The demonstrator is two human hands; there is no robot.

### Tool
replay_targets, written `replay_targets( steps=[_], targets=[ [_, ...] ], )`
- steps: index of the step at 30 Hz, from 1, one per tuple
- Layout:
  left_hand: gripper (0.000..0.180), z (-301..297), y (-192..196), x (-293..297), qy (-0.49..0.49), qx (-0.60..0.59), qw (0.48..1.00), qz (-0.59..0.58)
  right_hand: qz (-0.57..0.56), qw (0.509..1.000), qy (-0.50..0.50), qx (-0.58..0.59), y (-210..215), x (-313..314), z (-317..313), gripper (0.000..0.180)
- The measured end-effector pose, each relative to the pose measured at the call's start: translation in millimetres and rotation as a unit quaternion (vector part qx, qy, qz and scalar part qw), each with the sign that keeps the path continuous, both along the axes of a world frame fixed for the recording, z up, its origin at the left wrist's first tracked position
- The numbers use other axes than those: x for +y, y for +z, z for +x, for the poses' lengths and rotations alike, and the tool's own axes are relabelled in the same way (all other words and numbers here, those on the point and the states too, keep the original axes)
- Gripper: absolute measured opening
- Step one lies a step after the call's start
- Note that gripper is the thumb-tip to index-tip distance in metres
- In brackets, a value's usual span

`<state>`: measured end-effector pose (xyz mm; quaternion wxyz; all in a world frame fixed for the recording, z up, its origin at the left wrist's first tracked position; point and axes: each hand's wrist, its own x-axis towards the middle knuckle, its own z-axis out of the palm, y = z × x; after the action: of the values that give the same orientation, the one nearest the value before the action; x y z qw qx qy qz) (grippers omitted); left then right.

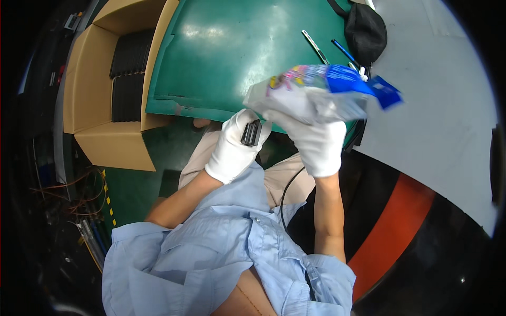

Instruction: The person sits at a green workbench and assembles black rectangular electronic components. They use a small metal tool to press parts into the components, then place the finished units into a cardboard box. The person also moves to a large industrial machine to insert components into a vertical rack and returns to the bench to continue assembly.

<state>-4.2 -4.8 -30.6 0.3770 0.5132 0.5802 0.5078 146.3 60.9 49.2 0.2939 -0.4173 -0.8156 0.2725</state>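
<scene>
the left hand [234, 145], in a white glove, is closed around a small black ridged part [252, 132]. just beside it the right hand [315, 138], also gloved, grips a clear plastic bag with blue and coloured print [321, 92], lifted over the green table [226, 47]. beyond the right hand lie a blue pen [345, 51], metal tweezers [315, 46] and a black pouch [365, 30]. far off the left hand, a cardboard box [92, 79] holds black stacked pieces [129, 73].

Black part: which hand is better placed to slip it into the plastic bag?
Left, probably. The left hand grips the black part right beside the plastic bag, which the right hand holds.
</scene>
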Motion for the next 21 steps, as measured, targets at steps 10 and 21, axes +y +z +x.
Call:
replay_targets(
  steps=[10,21],
  targets=[
    [0.024,2.0,-9.0,-1.0,-0.015,0.012,0.999,0.031,0.058,0.991,0.061,-0.103,16.5,8.1,0.8,0.033],
    [0.033,-9.1,1.2,11.7,-0.037,0.068,0.994,0.076,-0.04,0.996,0.047,-0.071,12.8,-1.3,8.6,0.024]
  ],
)
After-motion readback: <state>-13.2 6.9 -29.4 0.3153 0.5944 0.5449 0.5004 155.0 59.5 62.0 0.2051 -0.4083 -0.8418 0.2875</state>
